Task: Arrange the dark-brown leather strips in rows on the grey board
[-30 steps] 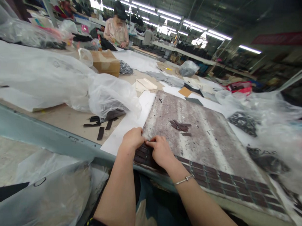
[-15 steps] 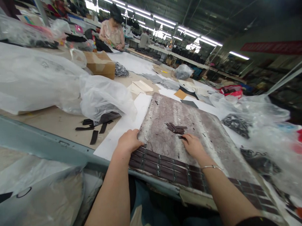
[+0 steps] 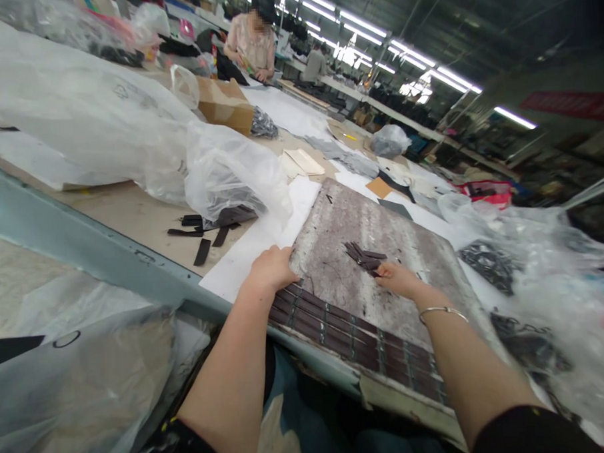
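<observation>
The mottled brown board (image 3: 327, 245) lies on the tabletop (image 3: 126, 224), partly over white paper (image 3: 241, 269). Rows of dark strips (image 3: 336, 328) line its near edge, and a small loose pile of dark strips (image 3: 359, 254) sits farther in, near the middle. The left hand (image 3: 272, 271) rests at the board's near left corner, thumb reaching over the end of the rows; how its other fingers are set cannot be told. The right hand (image 3: 398, 279), below a thin bracelet (image 3: 443, 310), has its fingertips drawn together at the pile's near right side, touching it; whether they pinch a strip is unclear. Left of the board, short black pieces (image 3: 202, 252) lie beside a clear plastic bag (image 3: 229, 166), with a cardboard box (image 3: 224, 104) beyond.
</observation>
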The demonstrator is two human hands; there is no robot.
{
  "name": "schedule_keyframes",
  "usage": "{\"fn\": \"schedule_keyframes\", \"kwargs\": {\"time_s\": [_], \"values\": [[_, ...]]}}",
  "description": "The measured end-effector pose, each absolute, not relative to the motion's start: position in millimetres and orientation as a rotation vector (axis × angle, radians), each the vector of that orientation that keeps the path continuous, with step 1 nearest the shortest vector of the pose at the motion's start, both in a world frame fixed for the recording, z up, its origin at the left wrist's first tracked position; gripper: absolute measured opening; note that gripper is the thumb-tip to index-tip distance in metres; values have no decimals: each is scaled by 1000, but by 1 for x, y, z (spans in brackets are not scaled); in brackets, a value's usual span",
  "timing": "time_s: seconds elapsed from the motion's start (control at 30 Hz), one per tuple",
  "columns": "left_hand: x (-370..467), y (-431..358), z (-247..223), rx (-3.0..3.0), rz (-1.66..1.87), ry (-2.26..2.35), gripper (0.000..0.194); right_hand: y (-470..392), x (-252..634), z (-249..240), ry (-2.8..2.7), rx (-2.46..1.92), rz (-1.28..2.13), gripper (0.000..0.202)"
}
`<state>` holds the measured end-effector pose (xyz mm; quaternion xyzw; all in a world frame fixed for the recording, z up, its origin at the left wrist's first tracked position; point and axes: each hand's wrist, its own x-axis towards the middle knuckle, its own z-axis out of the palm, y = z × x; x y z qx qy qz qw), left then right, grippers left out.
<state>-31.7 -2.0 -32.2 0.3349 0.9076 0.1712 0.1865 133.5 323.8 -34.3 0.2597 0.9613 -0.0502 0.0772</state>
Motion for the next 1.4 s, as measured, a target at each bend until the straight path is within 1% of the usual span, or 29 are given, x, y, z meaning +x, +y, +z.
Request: {"fn": "schedule_keyframes", "kwargs": {"time_s": [0.07, 0.13, 0.2, 0.3, 0.33, 0.47, 0.53, 0.67, 0.83, 1.07, 1.4], "values": [[-32, -2, -33, 948, 482, 2557, 62, 318, 136, -31, 2867, 811, -147, 8], [-32, -2, -34, 957, 497, 2561, 62, 306, 140, -28, 2896, 870, -217, 10], [-32, -2, -35, 966, 512, 2563, 62, 286, 144, -22, 2953, 906, -502, 14], [-33, 0, -37, 971, 517, 2562, 63, 242, 143, -15, 2837, 794, -1176, 28], [-33, 0, -38, 970, 516, 2560, 64, 225, 140, -14, 2762, 749, -1305, 29], [-32, 0, -38, 956, 503, 2561, 64, 170, 118, -21, 2623, 733, -1484, 27], [-31, -1, -38, 957, 499, 2565, 65, 156, 108, -30, 2602, 752, -1492, 27], [-31, -1, -38, 960, 503, 2567, 65, 148, 101, -42, 2616, 766, -1396, 25], [-32, 1, -39, 962, 496, 2563, 64, 149, 103, -45, 2574, 835, -1456, 22], [-31, 0, -38, 962, 494, 2560, 63, 156, 97, -58, 2672, 826, -1235, 21], [-22, 3, -32, 963, 511, 2581, 60, 158, 91, -52, 2640, 791, -1193, 21]]}}
